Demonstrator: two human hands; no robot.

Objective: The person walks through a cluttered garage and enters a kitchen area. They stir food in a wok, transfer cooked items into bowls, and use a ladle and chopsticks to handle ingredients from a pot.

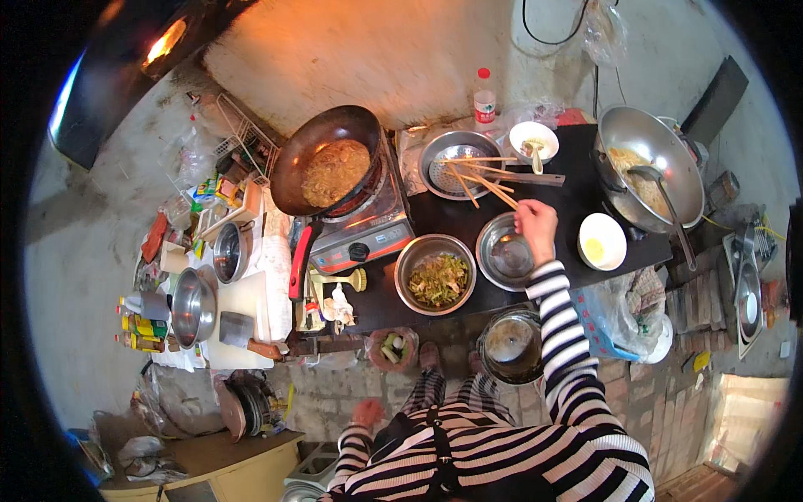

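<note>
Chopsticks (485, 186) held in the right hand (535, 222) reach over the strainer bowl's rim (428, 163); left hand (368, 413) hangs loosely curled, empty.

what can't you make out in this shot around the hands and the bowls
Head view:
- Right hand: it holds long chopsticks; the fingers' grip is too small to see.
- Left hand: low by the body, blurred; whether it holds anything is unclear.
- Pot under the counter: shadow hides its contents.
- Bottle: label too small.
</note>
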